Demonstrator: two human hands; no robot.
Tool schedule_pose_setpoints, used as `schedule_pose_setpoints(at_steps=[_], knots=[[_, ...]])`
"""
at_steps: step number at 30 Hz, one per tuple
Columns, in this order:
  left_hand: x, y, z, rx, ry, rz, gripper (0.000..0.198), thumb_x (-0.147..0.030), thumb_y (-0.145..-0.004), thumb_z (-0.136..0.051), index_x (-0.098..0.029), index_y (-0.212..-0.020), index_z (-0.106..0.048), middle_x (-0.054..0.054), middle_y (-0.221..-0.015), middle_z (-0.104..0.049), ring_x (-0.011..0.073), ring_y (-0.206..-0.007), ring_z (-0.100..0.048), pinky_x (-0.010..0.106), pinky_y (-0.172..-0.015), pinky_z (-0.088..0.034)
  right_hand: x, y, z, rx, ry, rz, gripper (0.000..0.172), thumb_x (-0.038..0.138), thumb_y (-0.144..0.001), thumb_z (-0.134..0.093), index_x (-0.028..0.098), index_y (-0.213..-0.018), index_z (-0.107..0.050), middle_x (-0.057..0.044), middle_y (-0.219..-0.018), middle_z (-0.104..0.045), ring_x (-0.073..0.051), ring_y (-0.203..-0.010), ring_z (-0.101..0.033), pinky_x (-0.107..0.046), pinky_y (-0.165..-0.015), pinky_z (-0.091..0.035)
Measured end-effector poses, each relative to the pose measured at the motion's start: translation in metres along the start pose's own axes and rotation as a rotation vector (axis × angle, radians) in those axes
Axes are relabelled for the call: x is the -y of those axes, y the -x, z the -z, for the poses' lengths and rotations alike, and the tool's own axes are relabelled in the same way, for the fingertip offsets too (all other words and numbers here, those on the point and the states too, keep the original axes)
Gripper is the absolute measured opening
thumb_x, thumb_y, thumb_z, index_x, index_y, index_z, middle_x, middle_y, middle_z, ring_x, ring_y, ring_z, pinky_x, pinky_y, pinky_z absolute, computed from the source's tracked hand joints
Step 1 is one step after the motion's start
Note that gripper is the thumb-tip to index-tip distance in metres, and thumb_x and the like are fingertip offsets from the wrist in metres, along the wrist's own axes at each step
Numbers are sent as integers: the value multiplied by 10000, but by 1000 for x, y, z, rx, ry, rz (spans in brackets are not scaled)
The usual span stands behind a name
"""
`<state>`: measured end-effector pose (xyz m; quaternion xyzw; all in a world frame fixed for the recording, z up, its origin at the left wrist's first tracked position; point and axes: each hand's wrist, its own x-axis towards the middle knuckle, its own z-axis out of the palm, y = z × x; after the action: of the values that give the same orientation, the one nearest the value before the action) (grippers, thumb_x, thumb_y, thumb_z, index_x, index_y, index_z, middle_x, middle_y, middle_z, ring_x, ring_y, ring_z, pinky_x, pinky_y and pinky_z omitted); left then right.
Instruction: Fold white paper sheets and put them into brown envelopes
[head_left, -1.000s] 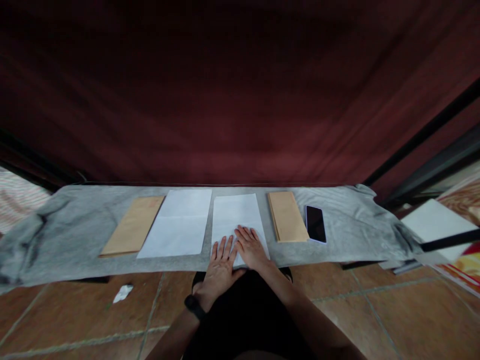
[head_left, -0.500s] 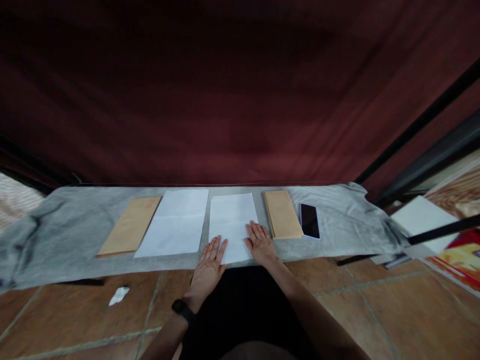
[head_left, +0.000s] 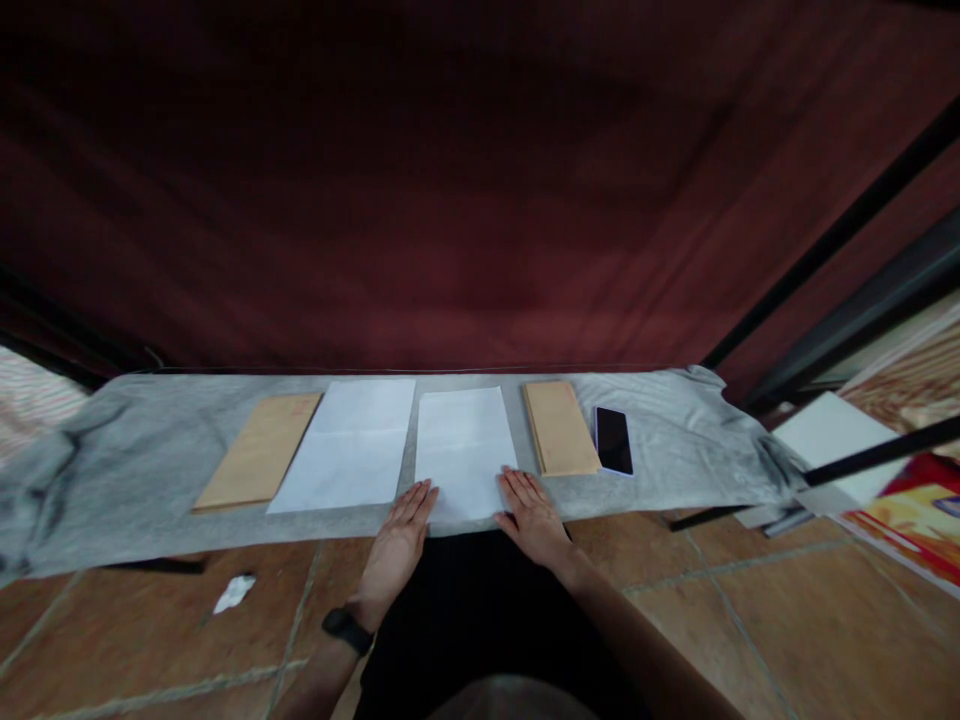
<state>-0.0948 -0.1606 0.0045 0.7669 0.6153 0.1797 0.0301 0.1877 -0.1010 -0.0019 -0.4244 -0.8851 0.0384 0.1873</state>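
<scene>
A white sheet lies flat on the grey cloth, with its near edge toward my body. At its lower left corner rests my left hand, fingers stretched out and holding nothing. My right hand is at the sheet's right edge, its fingers extended and nothing in it. Left of that sheet are more white paper, with a faint crease across it, and a stack of brown envelopes. Another brown envelope stack lies to the right, beside a dark-screened phone.
Grey cloth covers the long narrow table. Behind it hangs a dark red curtain. Black metal bars and a white board are at the right. A crumpled white scrap lies on the tiled floor.
Both hands have slid toward the near edge, and the left has also moved slightly left. The papers, envelopes and phone lie as before; the view has shifted a little.
</scene>
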Motion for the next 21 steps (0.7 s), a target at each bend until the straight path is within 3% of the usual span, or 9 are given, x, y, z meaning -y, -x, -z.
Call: schedule_pose_setpoints(at_steps=[3, 7, 11, 15, 17, 19, 21], knots=[[0, 0, 4, 5, 33, 6, 476, -161, -951, -344, -202, -1391, -523, 80, -1457, -530, 214, -1373, -456, 444, -1130, -411, -3, 2, 5, 20, -40, 17, 668, 322, -920, -588, 182, -1520, -332, -95, -1560, -361, -212, -1429, -359, -419, -1190, -300], [-2, 1, 16, -6, 89, -13, 443, -177, -954, -349, -229, -1329, -579, 62, -1383, -600, 213, -1300, -536, 440, -1105, -443, -6, -2, 13, 29, -139, 21, 554, 158, -903, -542, 258, -1444, -470, -39, -1480, -498, -178, -1363, -459, -418, -1169, -350], [-11, -3, 32, -123, 224, 38, 412, -260, -969, -406, -271, -1357, -545, 50, -1429, -556, 219, -1318, -517, 440, -1128, -417, -5, -12, 30, 17, -231, -57, 460, 129, -943, -449, 295, -1350, -584, 4, -1325, -644, -167, -1199, -614, -340, -1071, -472], [-21, -14, 41, -402, 515, 357, 600, -376, -949, -504, -260, -1507, -318, 89, -1576, -349, 260, -1413, -391, 466, -1151, -378, 4, -29, 58, -121, -583, -274, 370, 254, -984, -427, 318, -1276, -644, 18, -1227, -700, -204, -1098, -672, -370, -988, -534], [-26, -21, 40, -466, 768, 587, 631, -399, -931, -538, -211, -1495, -324, 140, -1548, -382, 284, -1373, -447, 468, -1116, -420, 13, -40, 71, -251, -897, -387, 319, 368, -968, -488, 286, -1197, -694, -2, -1137, -731, -219, -1023, -690, -395, -928, -568], [-32, -29, 37, -400, 1099, 780, 568, -407, -927, -546, -163, -1423, -413, 183, -1448, -503, 293, -1284, -546, 472, -1065, -474, 23, -50, 81, -411, -1204, -502, 324, 468, -901, -591, 242, -1087, -732, -15, -1074, -738, -220, -956, -688, -383, -827, -609], [-41, -36, 34, -242, 1433, 874, 488, -428, -936, -535, -154, -1337, -488, 194, -1321, -613, 291, -1189, -624, 482, -1010, -520, 35, -55, 85, -498, -1433, -589, 344, 497, -832, -676, 220, -1028, -733, -18, -1046, -734, -213, -922, -680, -365, -770, -624]])
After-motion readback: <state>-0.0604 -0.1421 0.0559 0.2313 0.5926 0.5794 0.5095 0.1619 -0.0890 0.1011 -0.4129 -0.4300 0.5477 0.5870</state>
